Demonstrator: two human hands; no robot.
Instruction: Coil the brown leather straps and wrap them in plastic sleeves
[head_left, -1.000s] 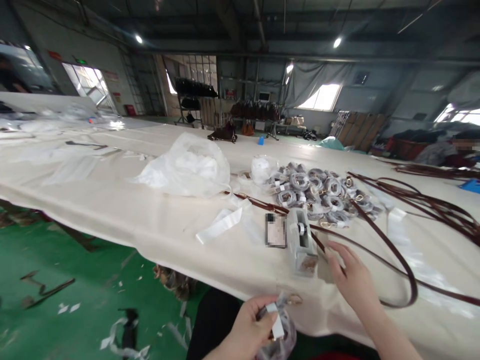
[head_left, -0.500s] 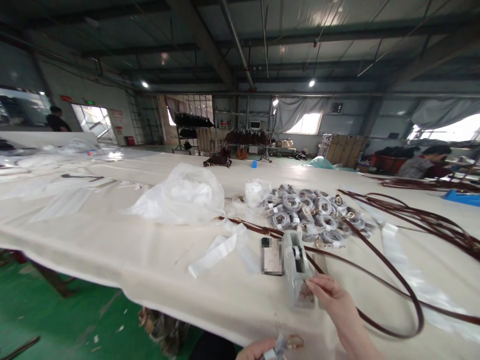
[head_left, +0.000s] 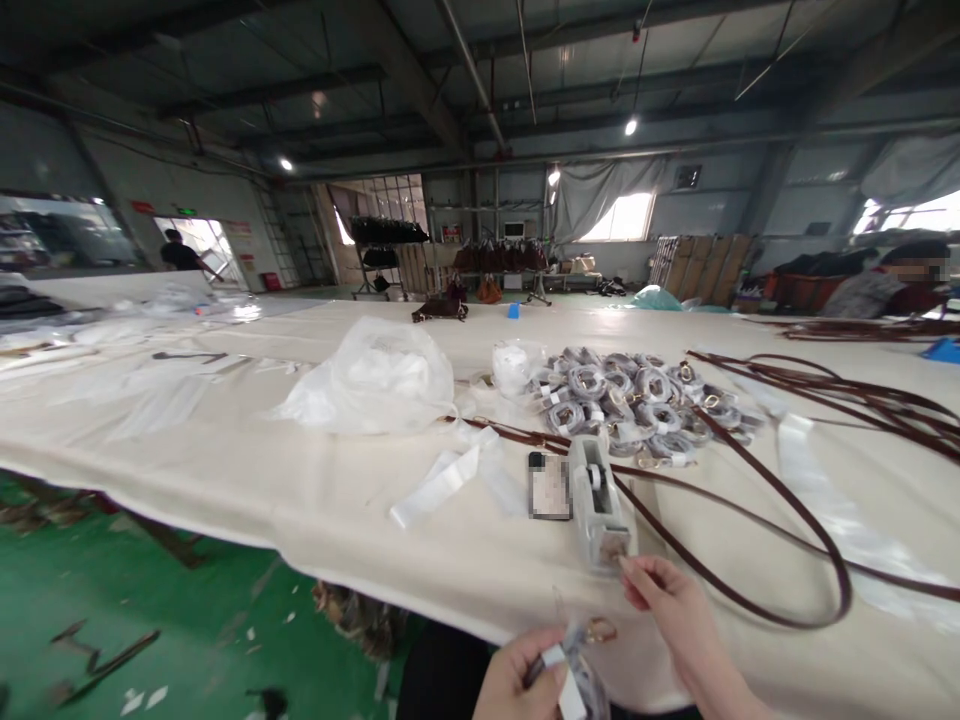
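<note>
In the head view, the wrapped coil (head_left: pixel 587 688) is held by the closed fingers of the left hand (head_left: pixel 519 676) at the table's near edge, while the right hand (head_left: pixel 679 612) is pinched nearly shut beside the near end of the tape dispenser (head_left: pixel 592 520) (whether anything is gripped there cannot be told). If the left grip is loosened, the coil could be dropped over that edge; if the right hand is swung outward, the brown strap (head_left: pixel 841 575) could be snagged, though open room is left on the table (head_left: pixel 337 500) to the left.
</note>
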